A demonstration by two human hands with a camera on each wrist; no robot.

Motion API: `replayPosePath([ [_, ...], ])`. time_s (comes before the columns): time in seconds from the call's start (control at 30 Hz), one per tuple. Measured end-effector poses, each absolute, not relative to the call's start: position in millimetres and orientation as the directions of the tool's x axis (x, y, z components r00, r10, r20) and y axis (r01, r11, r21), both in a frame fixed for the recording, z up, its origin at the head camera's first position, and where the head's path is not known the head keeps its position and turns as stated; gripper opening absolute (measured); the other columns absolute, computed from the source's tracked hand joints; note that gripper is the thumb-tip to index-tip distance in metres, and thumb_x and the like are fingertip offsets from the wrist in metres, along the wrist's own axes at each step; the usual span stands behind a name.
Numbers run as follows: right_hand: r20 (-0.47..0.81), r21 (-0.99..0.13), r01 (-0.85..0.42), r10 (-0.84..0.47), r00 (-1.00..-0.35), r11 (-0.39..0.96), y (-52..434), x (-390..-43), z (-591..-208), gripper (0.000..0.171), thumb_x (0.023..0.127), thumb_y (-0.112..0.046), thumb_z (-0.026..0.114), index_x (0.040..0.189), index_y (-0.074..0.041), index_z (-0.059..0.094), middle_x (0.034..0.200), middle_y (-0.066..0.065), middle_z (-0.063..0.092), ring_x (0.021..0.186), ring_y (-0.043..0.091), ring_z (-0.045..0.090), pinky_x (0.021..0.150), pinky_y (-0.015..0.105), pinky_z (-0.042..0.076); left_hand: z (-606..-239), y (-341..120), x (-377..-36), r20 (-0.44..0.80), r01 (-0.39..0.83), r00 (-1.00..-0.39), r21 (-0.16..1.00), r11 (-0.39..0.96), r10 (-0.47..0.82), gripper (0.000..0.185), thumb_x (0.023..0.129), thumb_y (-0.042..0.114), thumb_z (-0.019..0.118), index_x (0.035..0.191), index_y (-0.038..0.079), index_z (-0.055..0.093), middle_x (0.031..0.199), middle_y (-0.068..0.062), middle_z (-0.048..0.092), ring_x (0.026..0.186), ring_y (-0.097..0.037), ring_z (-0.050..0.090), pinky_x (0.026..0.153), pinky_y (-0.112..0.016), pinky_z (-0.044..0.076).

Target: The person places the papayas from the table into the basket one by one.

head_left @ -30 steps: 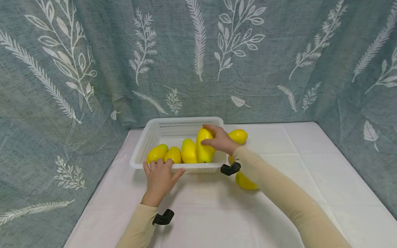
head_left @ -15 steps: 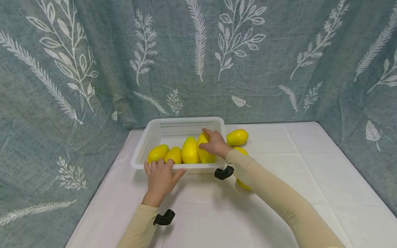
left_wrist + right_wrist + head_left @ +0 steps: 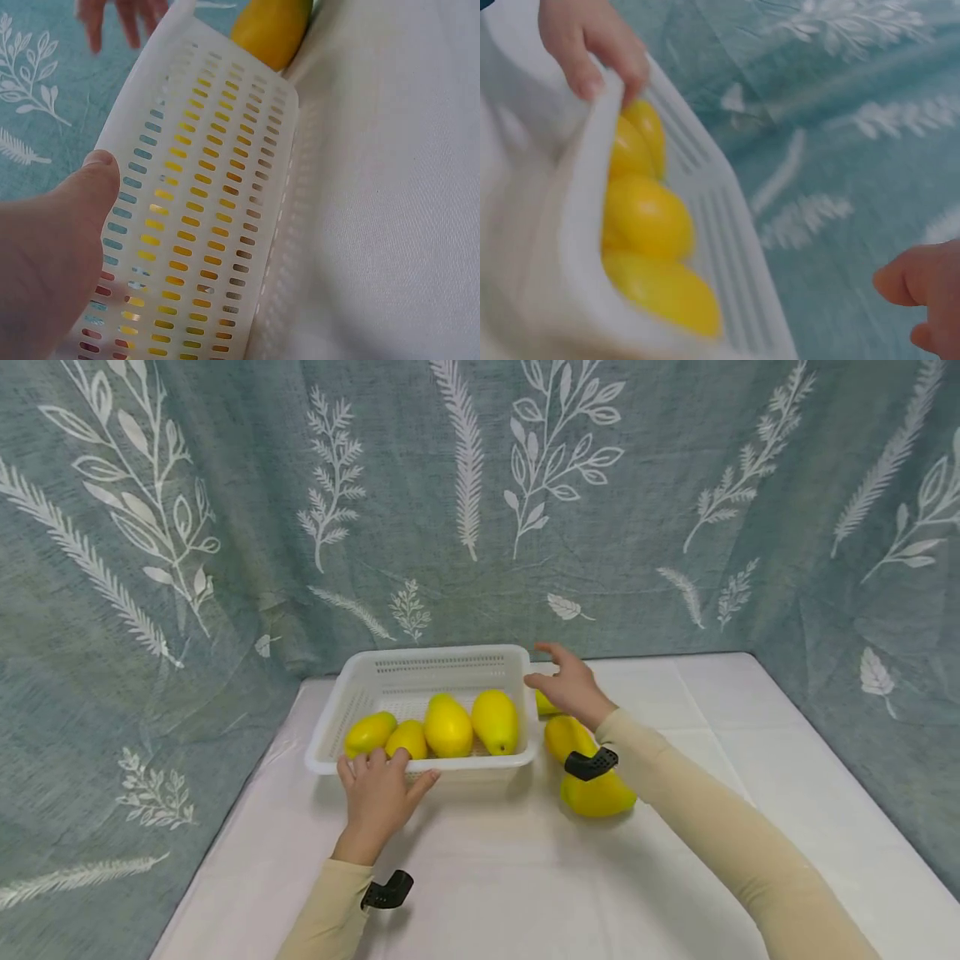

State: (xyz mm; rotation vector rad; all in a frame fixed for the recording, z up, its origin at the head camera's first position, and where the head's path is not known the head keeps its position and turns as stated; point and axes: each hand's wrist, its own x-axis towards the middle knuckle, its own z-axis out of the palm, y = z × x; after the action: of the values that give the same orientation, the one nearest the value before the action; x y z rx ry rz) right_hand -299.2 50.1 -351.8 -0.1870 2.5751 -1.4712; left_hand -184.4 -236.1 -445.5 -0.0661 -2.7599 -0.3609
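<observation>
A white slotted basket (image 3: pixel 435 653) stands on the white tablecloth with several yellow mangoes (image 3: pixel 495 720) lined up along its near side. My left hand (image 3: pixel 378 777) holds the near rim, fingers hooked over it (image 3: pixel 592 45) and thumb against the outer wall (image 3: pixel 82 187). My right hand (image 3: pixel 570 681) hovers empty just right of the basket with its fingers spread. A partly hidden mango (image 3: pixel 546 703) lies under it. Two more mangoes (image 3: pixel 566 735) (image 3: pixel 596 795) lie on the cloth beside the right forearm.
The grey-green curtain with white leaf prints (image 3: pixel 480 510) hangs close behind the basket and along both sides. The tablecloth (image 3: pixel 525 877) stretches toward me and to the right.
My right hand let go of the mango it set in the basket and moved out to the right, now open beside it. The left hand stayed on the rim.
</observation>
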Motion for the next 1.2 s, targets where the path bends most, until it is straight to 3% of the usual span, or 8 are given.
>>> replayPosePath([
  [0.13,-0.106,-0.897,0.043,-0.119,-0.987,0.44,99,-303,-349,0.07,0.101,-0.028,0.06,0.162,-0.02,0.026,0.167,0.022,0.024,0.143,0.043,0.044,0.11,0.055,0.046,-446,-236,-181,0.361,0.09,-0.933,0.236,0.967,-0.001,0.054,0.09,0.052,0.072,0.105,0.0,0.065,0.096,-0.025,0.059,0.097,-0.05,0.05,0.105,-0.073,0.018],
  [0.33,-0.126,-0.927,0.115,-0.009,-0.992,0.356,166,-305,-348,0.07,0.104,-0.024,0.055,0.164,-0.015,0.019,0.166,0.025,0.021,0.146,0.046,0.038,0.109,0.056,0.047,-445,-236,-181,0.37,0.095,-0.929,0.248,0.964,-0.004,0.051,0.09,0.049,0.073,0.1,0.0,0.063,0.092,-0.025,0.057,0.096,-0.053,0.05,0.106,-0.076,0.016],
  [0.57,-0.168,-0.914,0.161,0.013,-0.986,0.373,214,-293,-370,0.072,0.105,-0.024,0.054,0.164,-0.013,0.014,0.167,0.027,0.018,0.147,0.049,0.035,0.109,0.057,0.047,-445,-229,-186,0.328,0.097,-0.945,0.265,0.959,0.005,0.056,0.093,0.05,0.069,0.112,-0.002,0.064,0.104,-0.031,0.06,0.107,-0.057,0.047,0.109,-0.077,0.011],
  [0.87,-0.228,-0.891,0.18,-0.067,-0.971,0.417,201,-288,-408,0.07,0.104,-0.025,0.057,0.163,-0.012,0.021,0.162,0.027,0.031,0.141,0.046,0.042,0.107,0.055,0.05,-443,-237,-185,0.307,0.081,-0.952,0.271,0.959,-0.006,0.059,0.094,0.052,0.067,0.117,-0.002,0.062,0.109,-0.032,0.059,0.113,-0.057,0.045,0.11,-0.077,0.009],
  [1.2,-0.266,-0.867,0.161,-0.165,-0.95,0.471,149,-298,-432,0.067,0.101,-0.028,0.062,0.159,-0.013,0.032,0.161,0.027,0.032,0.142,0.043,0.044,0.104,0.053,0.052,-445,-230,-184,0.313,0.079,-0.95,0.253,0.964,-0.004,0.057,0.093,0.051,0.069,0.115,0.0,0.064,0.108,-0.03,0.06,0.111,-0.056,0.048,0.11,-0.076,0.013],
])
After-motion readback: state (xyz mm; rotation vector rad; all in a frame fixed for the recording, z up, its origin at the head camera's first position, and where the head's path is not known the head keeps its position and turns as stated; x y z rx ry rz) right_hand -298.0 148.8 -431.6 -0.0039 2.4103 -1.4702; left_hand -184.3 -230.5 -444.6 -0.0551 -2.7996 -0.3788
